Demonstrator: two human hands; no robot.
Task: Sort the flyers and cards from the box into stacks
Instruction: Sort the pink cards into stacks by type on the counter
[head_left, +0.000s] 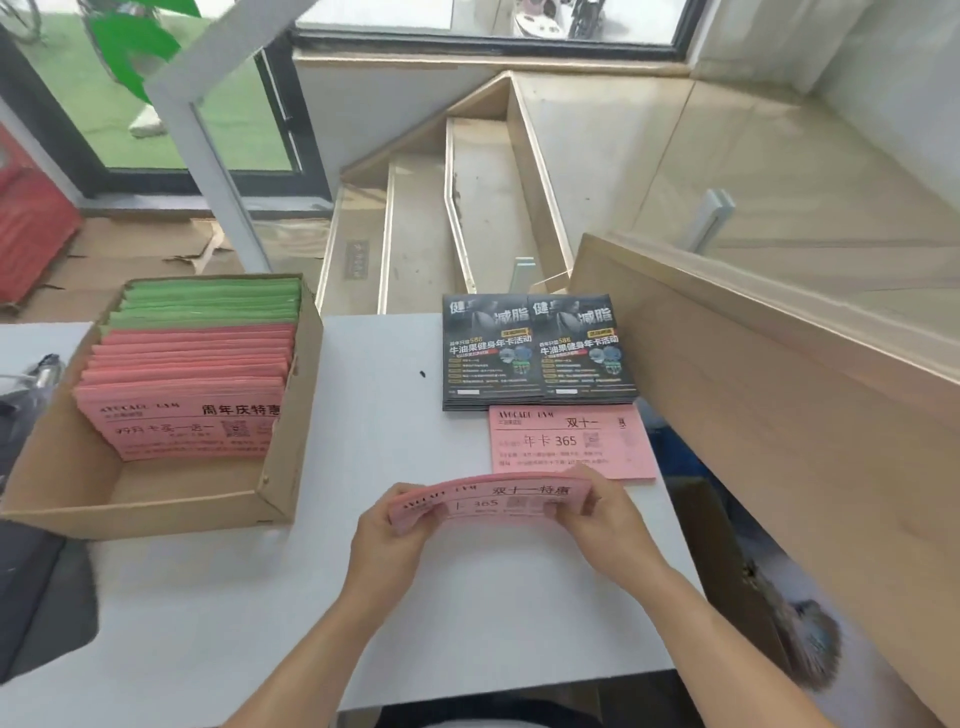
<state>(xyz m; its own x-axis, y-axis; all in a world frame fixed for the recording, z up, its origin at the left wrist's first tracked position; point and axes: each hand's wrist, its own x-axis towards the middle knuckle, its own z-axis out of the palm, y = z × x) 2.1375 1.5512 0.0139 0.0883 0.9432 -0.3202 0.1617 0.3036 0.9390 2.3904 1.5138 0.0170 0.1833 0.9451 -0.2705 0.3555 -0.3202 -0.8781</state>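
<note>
A bundle of pink cards (493, 501) is held above the white table (395, 457). My left hand (389, 545) grips its left end and my right hand (602, 514) grips its right end, bending it slightly. Just beyond lies a flat stack of pink cards (569, 441). Behind that sit two side-by-side stacks of black flyers (537, 351). At the left stands an open cardboard box (156, 499) with pink cards (192, 400) in front and green cards (213, 304) behind.
A wooden stair rail panel (779, 395) borders the table on the right. Stairs (441, 218) descend beyond the table's far edge. A dark object (31, 587) lies at the table's left edge, and a cardboard piece (727, 566) leans at the right.
</note>
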